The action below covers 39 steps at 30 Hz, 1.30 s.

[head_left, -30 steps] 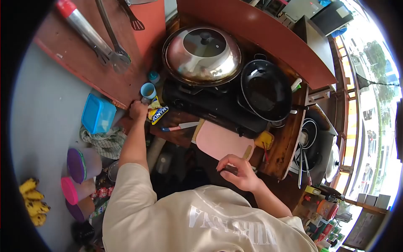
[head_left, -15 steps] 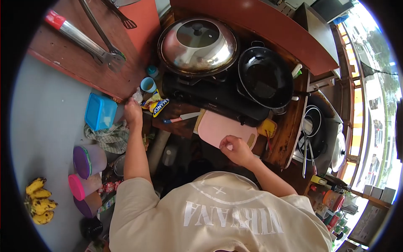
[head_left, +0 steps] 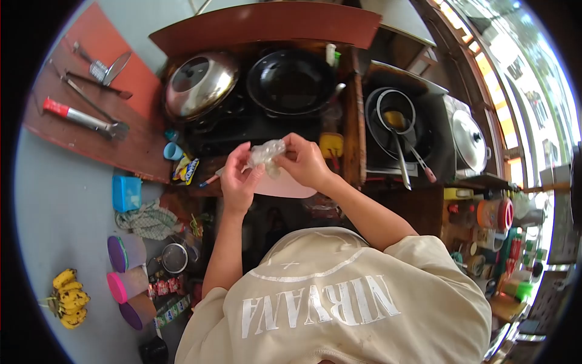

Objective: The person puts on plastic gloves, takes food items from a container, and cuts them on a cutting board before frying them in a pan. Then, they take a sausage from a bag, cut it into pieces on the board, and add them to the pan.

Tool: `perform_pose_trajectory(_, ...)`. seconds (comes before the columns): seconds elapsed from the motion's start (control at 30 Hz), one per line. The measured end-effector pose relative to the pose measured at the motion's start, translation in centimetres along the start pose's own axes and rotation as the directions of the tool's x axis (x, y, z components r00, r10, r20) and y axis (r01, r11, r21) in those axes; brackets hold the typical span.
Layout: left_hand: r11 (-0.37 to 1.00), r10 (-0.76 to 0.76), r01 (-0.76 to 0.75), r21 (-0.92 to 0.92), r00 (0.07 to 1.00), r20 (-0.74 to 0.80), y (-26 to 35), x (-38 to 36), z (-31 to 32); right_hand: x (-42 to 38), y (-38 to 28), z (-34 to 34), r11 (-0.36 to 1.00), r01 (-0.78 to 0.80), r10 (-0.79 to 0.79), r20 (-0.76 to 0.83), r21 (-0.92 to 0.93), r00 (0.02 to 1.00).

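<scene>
A small crumpled clear plastic bag (head_left: 267, 154) is held between both hands above the pink cutting board (head_left: 286, 187); its contents are hard to make out. My left hand (head_left: 240, 181) grips the bag's left side with thumb and fingers. On the other side, my right hand (head_left: 307, 162) pinches it. Just left of my left hand lies a knife (head_left: 211, 179), its blade mostly hidden by that hand. A yellow seasoning packet (head_left: 185, 169) and a light blue cup (head_left: 173, 151) are farther left.
Behind the board, a black stove (head_left: 242, 124) carries a lidded pan (head_left: 202, 87) and a black wok (head_left: 291, 83). A yellow scraper-like tool (head_left: 331, 145) lies right of my hands. Farther right, a strainer (head_left: 396, 111) rests in another pan. Bananas (head_left: 71, 299) hang at lower left.
My left hand has moved right from beside the seasoning packet, bringing the plastic bag over the board. My right hand has come up to hold it too. The view has shifted right.
</scene>
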<state>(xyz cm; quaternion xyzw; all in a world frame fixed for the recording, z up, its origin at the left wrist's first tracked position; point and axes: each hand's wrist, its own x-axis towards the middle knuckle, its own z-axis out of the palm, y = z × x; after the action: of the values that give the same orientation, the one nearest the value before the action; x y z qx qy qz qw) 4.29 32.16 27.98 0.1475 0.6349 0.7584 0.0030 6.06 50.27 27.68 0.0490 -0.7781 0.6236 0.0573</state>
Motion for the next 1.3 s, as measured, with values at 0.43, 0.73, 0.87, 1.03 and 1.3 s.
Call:
perform_pose_trajectory(0.43,0.900,0.229,-0.207,0.384,0.973,-0.013,-1.6,0.0,14.2,-7.8,1.4,-6.5,0.997,-0.081,0.080,-0.457,0.017,0.886)
perform_pose_trajectory(0.73,0.847,0.124,-0.239,0.474,0.957,0.261,0.5,3.0,10.9,-4.6,0.4,-7.8,0.979,-0.198,0.124,-0.627,-0.048,0.769)
perform_pose_trajectory(0.87,0.923,-0.040,-0.066,0.380,0.964,0.264,0.8,4.0,8.3,-2.4,-0.4,-7.8,0.940,-0.336,0.248,-0.556,-0.061,0.793)
perform_pose_trajectory(1.03,0.931,-0.362,0.364,-0.012,0.928,0.091,-0.6,6.6,4.6,0.4,-0.3,-5.1,0.925,-0.322,0.376,-0.355,0.203,0.856)
perform_pose_trajectory(1.3,0.928,0.255,-0.220,0.300,0.964,-0.082,-2.2,10.1,2.0,2.8,-2.9,-0.6,0.927,-0.375,0.372,-0.074,-0.017,0.925)
